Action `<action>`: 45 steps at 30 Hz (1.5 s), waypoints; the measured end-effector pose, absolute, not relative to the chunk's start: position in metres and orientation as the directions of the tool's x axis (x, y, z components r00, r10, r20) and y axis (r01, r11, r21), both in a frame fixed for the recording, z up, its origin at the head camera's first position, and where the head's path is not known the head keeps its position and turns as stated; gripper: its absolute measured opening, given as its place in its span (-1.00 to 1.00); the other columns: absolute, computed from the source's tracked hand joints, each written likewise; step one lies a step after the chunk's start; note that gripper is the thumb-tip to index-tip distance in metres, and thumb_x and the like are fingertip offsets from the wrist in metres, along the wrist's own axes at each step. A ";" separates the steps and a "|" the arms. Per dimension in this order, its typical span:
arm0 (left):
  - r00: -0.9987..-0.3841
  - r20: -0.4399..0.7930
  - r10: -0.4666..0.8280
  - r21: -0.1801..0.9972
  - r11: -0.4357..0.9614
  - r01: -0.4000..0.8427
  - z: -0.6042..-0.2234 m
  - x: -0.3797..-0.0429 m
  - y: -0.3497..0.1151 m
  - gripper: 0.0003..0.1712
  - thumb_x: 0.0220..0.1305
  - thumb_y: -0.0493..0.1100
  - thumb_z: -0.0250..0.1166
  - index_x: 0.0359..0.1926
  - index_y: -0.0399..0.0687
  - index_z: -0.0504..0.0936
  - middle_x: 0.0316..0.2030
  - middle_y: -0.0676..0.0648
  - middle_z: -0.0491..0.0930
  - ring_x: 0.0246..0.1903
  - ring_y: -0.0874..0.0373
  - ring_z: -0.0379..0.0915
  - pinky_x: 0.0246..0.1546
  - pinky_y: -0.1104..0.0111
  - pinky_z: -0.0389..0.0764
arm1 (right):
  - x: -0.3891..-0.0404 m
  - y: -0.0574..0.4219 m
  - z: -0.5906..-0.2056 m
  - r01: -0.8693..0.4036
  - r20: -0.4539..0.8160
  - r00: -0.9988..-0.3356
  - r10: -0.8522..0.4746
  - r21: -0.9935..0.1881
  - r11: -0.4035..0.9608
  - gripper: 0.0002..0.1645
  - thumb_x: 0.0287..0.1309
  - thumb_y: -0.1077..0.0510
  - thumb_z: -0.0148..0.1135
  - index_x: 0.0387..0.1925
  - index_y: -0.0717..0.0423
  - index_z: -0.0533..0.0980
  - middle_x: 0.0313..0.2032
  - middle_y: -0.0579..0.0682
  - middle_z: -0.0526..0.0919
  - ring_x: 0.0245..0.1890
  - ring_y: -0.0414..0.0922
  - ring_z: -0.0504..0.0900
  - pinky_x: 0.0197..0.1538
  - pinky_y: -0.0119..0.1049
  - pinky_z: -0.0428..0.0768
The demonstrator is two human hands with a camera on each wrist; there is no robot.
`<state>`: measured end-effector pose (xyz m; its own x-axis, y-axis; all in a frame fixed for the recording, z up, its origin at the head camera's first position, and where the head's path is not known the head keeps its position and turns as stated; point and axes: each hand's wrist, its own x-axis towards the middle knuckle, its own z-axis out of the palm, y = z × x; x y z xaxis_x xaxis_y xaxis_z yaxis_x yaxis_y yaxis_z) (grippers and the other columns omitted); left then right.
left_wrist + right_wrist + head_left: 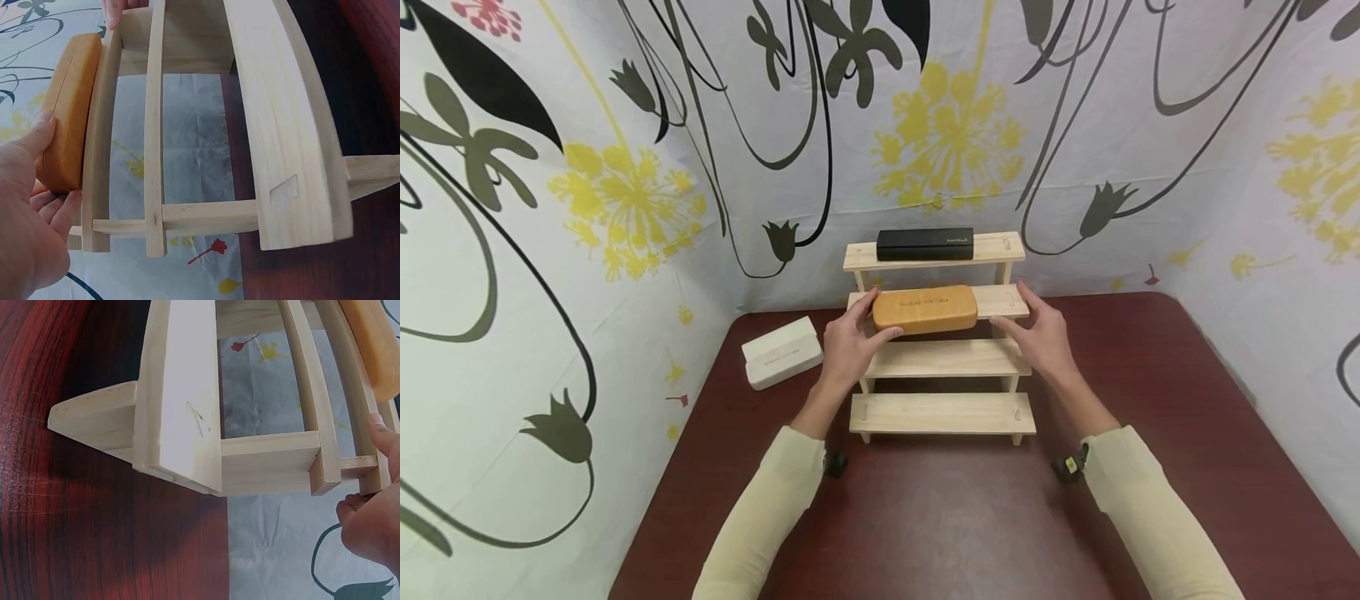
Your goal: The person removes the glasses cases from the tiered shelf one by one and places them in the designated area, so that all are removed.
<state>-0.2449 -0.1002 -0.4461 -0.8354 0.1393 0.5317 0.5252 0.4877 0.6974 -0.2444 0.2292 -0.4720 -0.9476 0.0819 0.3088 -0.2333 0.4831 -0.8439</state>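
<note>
An orange case (925, 312) with rounded corners and faint lettering sits on the second-highest step of a tiered wooden stand (951, 414). My left hand (847, 343) holds the case by its left end, thumb along the near side and fingers behind. In the left wrist view the thumb presses one face of the case (70, 112) while the other fingers curl under its end. My right hand (1045, 337) grips the right end of that same step, its thumb (379, 428) on the front edge. The right hand's fingers are partly hidden behind the wood.
A black box (925, 244) lies on the stand's top step. Left of the stand a white case (782, 354) rests at an angle on the dark red table (940, 517). Patterned cloth (955, 133) hangs close behind and at both sides.
</note>
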 end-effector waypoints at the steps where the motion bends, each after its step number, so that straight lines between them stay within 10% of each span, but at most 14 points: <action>1: -0.835 0.532 0.140 0.704 0.475 0.528 -0.446 -0.243 -0.101 -0.09 0.15 -0.05 0.65 0.49 -0.09 0.52 0.33 -0.17 0.60 0.26 0.03 0.60 0.17 0.25 0.67 | -0.245 0.229 -0.472 -0.232 0.307 -0.948 0.082 -0.845 0.481 0.06 0.32 0.05 0.53 0.64 0.21 0.17 0.55 0.24 0.30 0.47 0.16 0.42 0.39 0.13 0.47; 45: -0.854 0.512 -0.098 0.823 0.341 0.454 -0.459 -0.180 -0.218 -0.13 0.07 -0.39 0.65 0.44 -0.15 0.56 0.35 -0.19 0.58 0.33 -0.08 0.53 0.16 0.40 0.60 | -0.246 0.230 -0.472 -0.227 0.294 -0.952 0.082 -0.860 0.457 0.06 0.30 0.08 0.55 0.64 0.20 0.18 0.52 0.30 0.34 0.48 0.22 0.39 0.45 0.16 0.40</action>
